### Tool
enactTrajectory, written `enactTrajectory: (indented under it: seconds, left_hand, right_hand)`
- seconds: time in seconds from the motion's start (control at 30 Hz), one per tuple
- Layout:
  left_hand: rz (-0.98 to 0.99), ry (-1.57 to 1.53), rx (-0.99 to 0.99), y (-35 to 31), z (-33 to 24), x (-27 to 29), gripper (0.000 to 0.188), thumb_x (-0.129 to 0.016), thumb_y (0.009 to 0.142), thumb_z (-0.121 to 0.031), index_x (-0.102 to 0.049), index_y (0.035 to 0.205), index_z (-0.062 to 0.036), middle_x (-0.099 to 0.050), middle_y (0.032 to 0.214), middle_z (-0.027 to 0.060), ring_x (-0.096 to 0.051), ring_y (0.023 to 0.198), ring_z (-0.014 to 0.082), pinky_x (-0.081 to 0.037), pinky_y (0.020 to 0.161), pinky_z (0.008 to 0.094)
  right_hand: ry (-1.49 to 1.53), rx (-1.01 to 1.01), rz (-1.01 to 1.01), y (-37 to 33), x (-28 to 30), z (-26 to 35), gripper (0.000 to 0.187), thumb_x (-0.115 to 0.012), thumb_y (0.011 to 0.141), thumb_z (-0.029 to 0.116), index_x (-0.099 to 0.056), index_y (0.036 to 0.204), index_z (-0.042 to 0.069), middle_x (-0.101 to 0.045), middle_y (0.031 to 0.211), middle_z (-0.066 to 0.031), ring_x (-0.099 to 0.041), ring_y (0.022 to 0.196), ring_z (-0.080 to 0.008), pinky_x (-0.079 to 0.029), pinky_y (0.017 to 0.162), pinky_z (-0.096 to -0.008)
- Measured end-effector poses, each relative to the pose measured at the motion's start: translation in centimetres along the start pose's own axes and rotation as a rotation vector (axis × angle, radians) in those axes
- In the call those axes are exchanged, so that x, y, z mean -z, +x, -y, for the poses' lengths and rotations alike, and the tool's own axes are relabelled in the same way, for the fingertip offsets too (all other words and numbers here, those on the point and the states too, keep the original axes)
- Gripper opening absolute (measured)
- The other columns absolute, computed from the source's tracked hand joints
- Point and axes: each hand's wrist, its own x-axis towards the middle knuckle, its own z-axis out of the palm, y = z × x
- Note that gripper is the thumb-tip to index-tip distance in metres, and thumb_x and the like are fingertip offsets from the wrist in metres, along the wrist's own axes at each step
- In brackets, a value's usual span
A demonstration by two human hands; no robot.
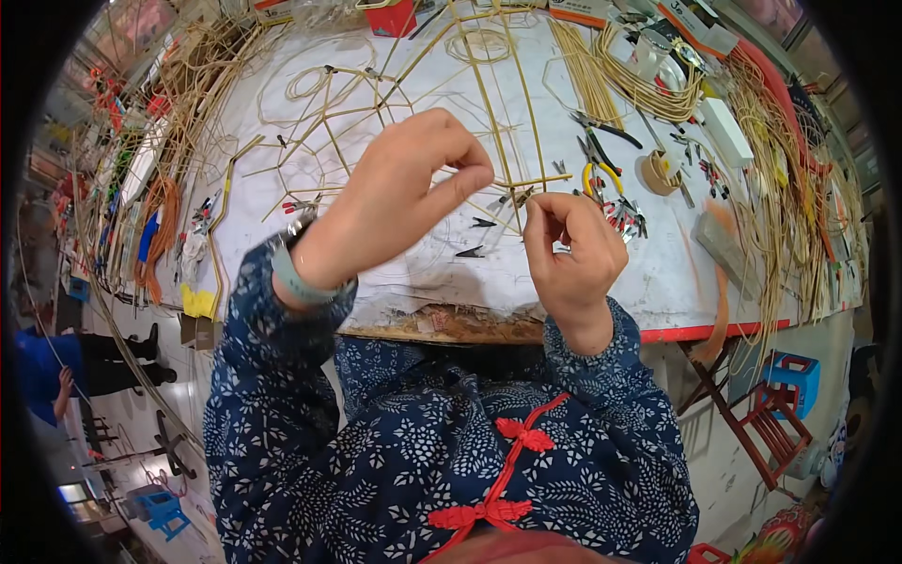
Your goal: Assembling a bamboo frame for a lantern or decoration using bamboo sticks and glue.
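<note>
My left hand (399, 193) is raised over the table, thumb and forefinger closed in a pinch. My right hand (578, 256) is pinched in the same way, lower and to the right, just below a crossing of bamboo strips. What either hand holds, if anything, is too thin to make out. Beyond and between them lies a frame of bamboo strips (486, 94), its long strips running away to the far edge. A branching, web-like bamboo framework (329, 117) joins it at the left. Small black clips (472, 252) lie on the table between my hands.
On the white-covered table (413, 282), pliers with yellow handles (601, 177), a tape roll (660, 174) and several red-and-black clips (628, 221) lie right of my right hand. Coiled strips (648, 89) and loose bundles (789, 188) fill the right side. A red container (388, 19) stands at the back.
</note>
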Motion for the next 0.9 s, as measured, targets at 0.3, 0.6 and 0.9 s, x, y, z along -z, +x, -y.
enactTrajectory:
  seconds: [0.3,0.6,0.9]
  left_hand:
    - [-0.156,-0.318,-0.027,-1.8,-1.5,-3.7,0.012,-0.07,0.079,0.0,-0.067,0.09,-0.0014,-0.065,0.093,0.0084,-0.062,0.076,0.0199,-0.049,0.063,0.0285]
    - [-0.219,0.009,-0.333,-1.5,-0.6,-4.5,0.018,-0.072,0.072,0.003,-0.07,0.09,0.0005,-0.069,0.097,0.01,-0.065,0.079,0.0212,-0.051,0.064,0.0301]
    - [-0.262,0.328,-0.562,-1.2,-0.8,-4.4,0.024,-0.068,0.066,0.001,-0.068,0.089,0.0056,-0.068,0.097,0.0111,-0.064,0.084,0.0248,-0.052,0.068,0.0321]
  right_hand:
    - [0.089,-0.027,0.069,0.3,0.4,0.2,0.008,-0.068,0.077,-0.003,-0.063,0.082,0.0,-0.061,0.07,-0.0058,-0.055,0.056,-0.0121,-0.042,0.05,-0.0236]
    - [0.143,-0.026,0.132,0.6,1.8,0.2,0.009,-0.065,0.076,-0.006,-0.061,0.082,0.0,-0.06,0.072,-0.0085,-0.056,0.056,-0.0159,-0.043,0.052,-0.0253]
    - [0.139,0.128,0.099,0.9,2.2,-0.3,0.017,-0.065,0.073,-0.009,-0.062,0.087,0.0,-0.061,0.079,-0.01,-0.057,0.064,-0.0184,-0.046,0.059,-0.0279]
